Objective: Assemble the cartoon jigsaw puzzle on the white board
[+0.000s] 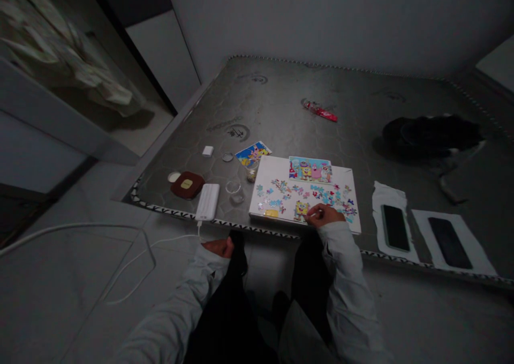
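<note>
My right hand is over the front of a white board, fingers bent and pinched at the edge of a joined yellow cartoon patch of jigsaw puzzle. The small piece under the fingertips is mostly hidden. Loose jigsaw pieces lie scattered across the board, several in blue and pink. At the board's back edge lies a cartoon picture card. A small yellow item sits near the front left. My left hand rests by my knee below the table edge, fingers curled, apart from the puzzle.
Left of the board are a clear cup, a white power bank with a cable, a brown case and another picture card. Two phones lie on white sheets at right. A red wrapper and black object lie farther back.
</note>
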A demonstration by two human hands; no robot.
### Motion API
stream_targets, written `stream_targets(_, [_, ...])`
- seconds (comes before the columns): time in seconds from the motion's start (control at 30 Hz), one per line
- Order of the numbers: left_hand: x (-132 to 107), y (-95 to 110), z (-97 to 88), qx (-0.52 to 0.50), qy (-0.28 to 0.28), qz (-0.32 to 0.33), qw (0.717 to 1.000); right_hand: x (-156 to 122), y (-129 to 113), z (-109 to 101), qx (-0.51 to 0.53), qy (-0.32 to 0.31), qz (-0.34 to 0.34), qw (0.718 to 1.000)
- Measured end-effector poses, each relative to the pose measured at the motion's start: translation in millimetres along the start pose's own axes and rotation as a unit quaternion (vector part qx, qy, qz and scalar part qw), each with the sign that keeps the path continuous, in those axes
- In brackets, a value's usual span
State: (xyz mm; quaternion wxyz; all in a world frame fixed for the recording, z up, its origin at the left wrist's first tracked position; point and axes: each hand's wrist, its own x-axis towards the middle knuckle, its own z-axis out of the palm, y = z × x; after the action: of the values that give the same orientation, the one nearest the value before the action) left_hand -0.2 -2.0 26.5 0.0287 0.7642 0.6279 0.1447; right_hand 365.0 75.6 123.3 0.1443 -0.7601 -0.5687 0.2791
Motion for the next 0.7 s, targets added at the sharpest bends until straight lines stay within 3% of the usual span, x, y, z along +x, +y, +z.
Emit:
stream_targets(0.4, [1.3,0.7,-2.1,-0.014,0.004,-0.006,1.0,-4.0,0.2,-9.5,-0.007,0.028,-0.013,1.0])
stream_targets(0.57, [0.4,-0.3,-2.3,-0.012,-0.004,-0.003,1.0,-1.5,3.4,-3.5,-0.022,0.025,-0.021,0.999])
stream_targets(0.7, [1.4,0.6,-3.9,-0.005,-0.023,-0.003,1.0,-1.4,5.0,3.2,-0.043,0.059,-0.025,0.997])
